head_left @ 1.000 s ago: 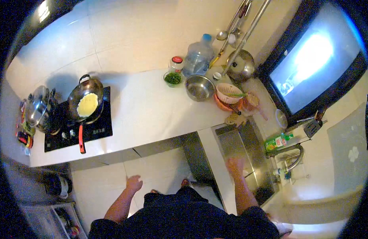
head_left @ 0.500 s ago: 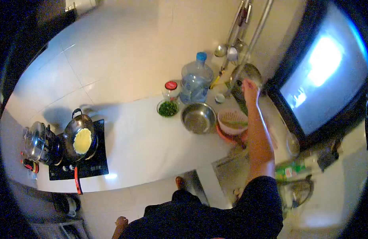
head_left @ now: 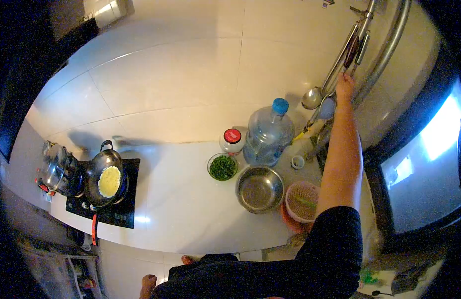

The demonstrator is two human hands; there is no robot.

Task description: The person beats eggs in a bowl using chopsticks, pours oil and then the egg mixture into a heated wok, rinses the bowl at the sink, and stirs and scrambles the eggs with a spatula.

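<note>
My right hand (head_left: 345,87) reaches up to the long-handled cooking utensils hanging by the wall. Its fingers are closed around one of their handles; which utensil it is, I cannot tell. Just left of it hangs a metal ladle (head_left: 311,98), and below it a pale rounded utensil head (head_left: 326,108). My left hand (head_left: 149,281) is low beside my body, its fingers curled with nothing visible in them. On the cooktop (head_left: 125,219) at left, a yellow flat pancake (head_left: 110,182) lies in a black wok (head_left: 95,172) with a red handle.
A large water bottle (head_left: 268,134), a red-lidded jar (head_left: 232,141), a bowl of chopped greens (head_left: 223,167), a steel basin (head_left: 260,189) and a pink strainer (head_left: 301,202) stand on the counter (head_left: 180,199). A lidded pot (head_left: 56,167) is beside the wok. A window (head_left: 425,169) is at right.
My right hand has moved up from low by the dark round object near the window to the hanging utensils. The view has shifted; the wok and pancake stay in place.
</note>
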